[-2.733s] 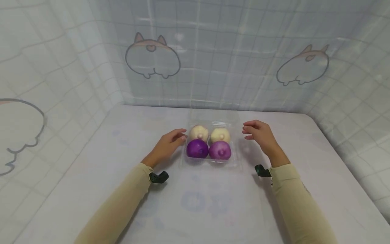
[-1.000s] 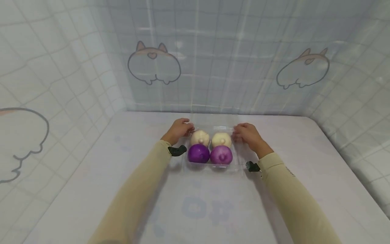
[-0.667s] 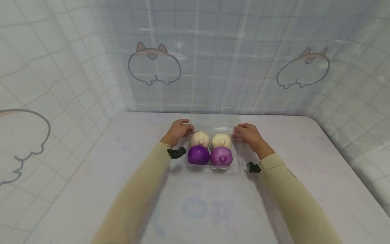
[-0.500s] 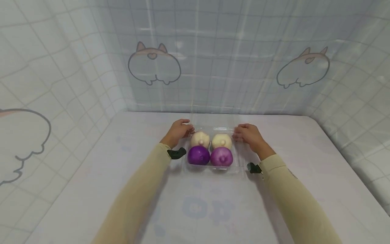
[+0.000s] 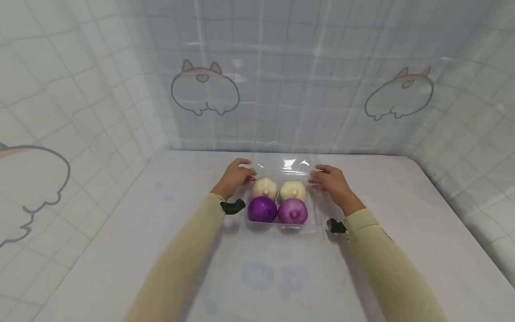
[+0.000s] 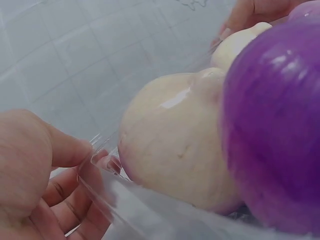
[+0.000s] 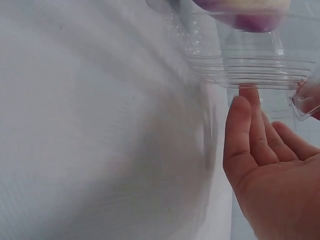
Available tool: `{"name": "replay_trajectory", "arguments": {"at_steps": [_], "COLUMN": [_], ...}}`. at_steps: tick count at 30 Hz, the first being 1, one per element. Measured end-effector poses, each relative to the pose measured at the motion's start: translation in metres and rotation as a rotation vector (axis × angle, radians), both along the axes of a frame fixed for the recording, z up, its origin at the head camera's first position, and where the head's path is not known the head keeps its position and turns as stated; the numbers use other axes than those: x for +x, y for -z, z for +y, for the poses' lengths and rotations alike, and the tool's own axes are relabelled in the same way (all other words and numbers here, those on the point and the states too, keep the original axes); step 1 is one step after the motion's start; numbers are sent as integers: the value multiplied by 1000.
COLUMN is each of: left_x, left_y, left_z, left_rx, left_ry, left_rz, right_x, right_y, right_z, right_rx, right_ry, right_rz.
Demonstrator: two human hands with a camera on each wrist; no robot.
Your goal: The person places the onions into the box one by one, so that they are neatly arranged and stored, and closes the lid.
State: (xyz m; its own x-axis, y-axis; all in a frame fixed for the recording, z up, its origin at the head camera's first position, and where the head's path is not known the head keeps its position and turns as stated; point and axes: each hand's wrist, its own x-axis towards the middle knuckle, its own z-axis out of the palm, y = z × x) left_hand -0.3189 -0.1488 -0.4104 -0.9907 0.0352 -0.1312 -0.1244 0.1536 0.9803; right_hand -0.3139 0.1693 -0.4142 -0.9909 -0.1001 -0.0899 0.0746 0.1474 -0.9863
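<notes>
Clear plastic container (image 5: 281, 221) holding four buns on the table (image 5: 120, 250), between both hands. Left hand (image 5: 235, 176) pinches its far-left lid corner; right hand (image 5: 331, 183) pinches the far-right corner.

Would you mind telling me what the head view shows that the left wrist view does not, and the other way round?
Only the head view shows all four buns together, two cream behind two purple, both sleeves and the table. Only the left wrist view shows the left hand pinching the clear box's edge close up. Both show the left hand, the right hand, the clear box, and cream and purple buns.
</notes>
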Motion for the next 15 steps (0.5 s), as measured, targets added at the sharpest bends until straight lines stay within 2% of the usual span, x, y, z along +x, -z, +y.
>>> {"name": "replay_trajectory", "arguments": {"at_steps": [7, 15], "left_x": [1, -2], "left_y": [-1, -3], "left_z": [3, 4], "left_rx": [-4, -4], "left_ry": [-11, -26], "left_rz": [44, 72], "right_x": [-2, -5], "right_y": [-3, -1], "right_z": [0, 0], "right_rx": [-31, -83], "right_ry": [6, 31], "right_rz": [53, 57]}}
